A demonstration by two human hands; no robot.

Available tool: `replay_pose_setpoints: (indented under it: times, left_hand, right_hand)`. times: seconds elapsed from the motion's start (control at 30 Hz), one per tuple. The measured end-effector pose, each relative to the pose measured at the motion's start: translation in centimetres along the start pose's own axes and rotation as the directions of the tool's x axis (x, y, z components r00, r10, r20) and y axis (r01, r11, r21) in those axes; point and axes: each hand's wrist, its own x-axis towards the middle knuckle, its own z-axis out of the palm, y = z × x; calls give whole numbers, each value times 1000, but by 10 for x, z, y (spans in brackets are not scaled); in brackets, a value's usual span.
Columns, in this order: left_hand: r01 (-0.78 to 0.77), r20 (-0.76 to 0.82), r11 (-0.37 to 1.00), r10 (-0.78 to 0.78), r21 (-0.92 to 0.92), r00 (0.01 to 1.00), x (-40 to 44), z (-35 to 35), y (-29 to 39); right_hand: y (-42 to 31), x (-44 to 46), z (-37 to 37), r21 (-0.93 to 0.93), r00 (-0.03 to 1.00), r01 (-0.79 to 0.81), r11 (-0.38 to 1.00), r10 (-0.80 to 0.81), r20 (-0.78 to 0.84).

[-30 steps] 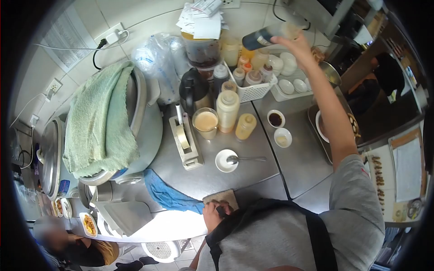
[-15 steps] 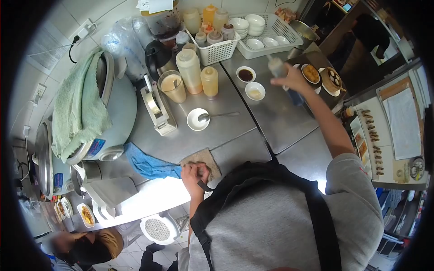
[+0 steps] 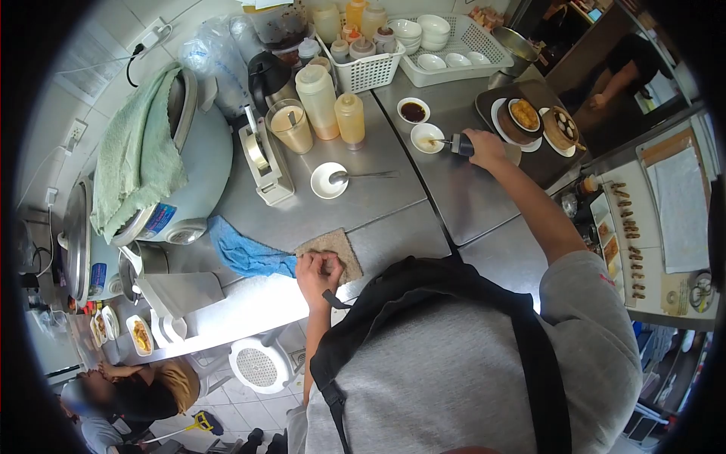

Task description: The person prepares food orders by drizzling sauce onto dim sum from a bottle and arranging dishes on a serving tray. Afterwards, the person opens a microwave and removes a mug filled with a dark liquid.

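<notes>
In my right hand [image 3: 488, 151] is a squeeze bottle [image 3: 460, 145], tipped sideways, its dark cap and thin nozzle pointing left over a small white bowl [image 3: 428, 138]. A little pale yellowish content shows in that bowl. Just behind it stands a second bowl of dark sauce [image 3: 413, 111]. My left hand [image 3: 318, 276] rests with curled fingers on the near edge of a brown pad [image 3: 340, 253], by the end of a blue cloth [image 3: 246, 250]. What those fingers hold, if anything, is hidden. Further back on the counter sits a white bowl [image 3: 325, 185] with a spoon [image 3: 370, 175].
Left of centre stand a tape dispenser [image 3: 266, 166], a glass of milky drink [image 3: 290, 129] and sauce bottles [image 3: 350, 121]. A dark tray [image 3: 488, 98] with dishes is at right. Baskets [image 3: 446, 76] line the back. Other people appear at lower left and upper right.
My right hand has moved left and tipped the bottle from upright to sideways, bringing its nozzle to the small bowl. My left hand stays by the brown pad.
</notes>
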Motion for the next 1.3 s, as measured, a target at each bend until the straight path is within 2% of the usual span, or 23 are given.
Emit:
replay_pose_setpoints:
  times: [0.13, 0.27, 0.33, 0.57, 0.8, 0.9, 1.07, 1.3]
  left_hand:
    - [-4, -10, 1000, 4, -11, 1000, 1, -3, 2]
    - [14, -4, 999, -14, -30, 1000, 0, -4, 1]
    - [3, -10, 999, -3, -36, 1000, -2, -5, -1]
    - [-11, -35, 998, 9, -56, 999, -1, -5, -1]
    - [-7, -31, 997, 5, -77, 1000, -2, -4, -5]
    - [20, -42, 997, -23, -72, 999, -2, 0, -3]
    - [167, -151, 983, -154, 78, 976, 9, 16, 4]
    - [170, -179, 983, -155, 74, 972, 12, 18, 4]
  right_hand:
    - [-7, 13, -8, -201, 998, 65, 977, -68, -5]
    - [-14, 23, -19, -257, 996, 91, 962, -87, 25]
    - [-14, 26, -19, -383, 990, 133, 914, -141, 7]
    - [-19, 35, -23, -468, 990, 114, 876, -139, -18]
    - [-27, 48, -23, -528, 998, 64, 847, -51, 38]
    - [-27, 55, -20, -542, 999, 49, 839, -30, 44]
    - [-33, 57, -22, -544, 999, 37, 838, -24, 30]
    - [-31, 58, -21, -549, 999, 45, 835, -30, 35]
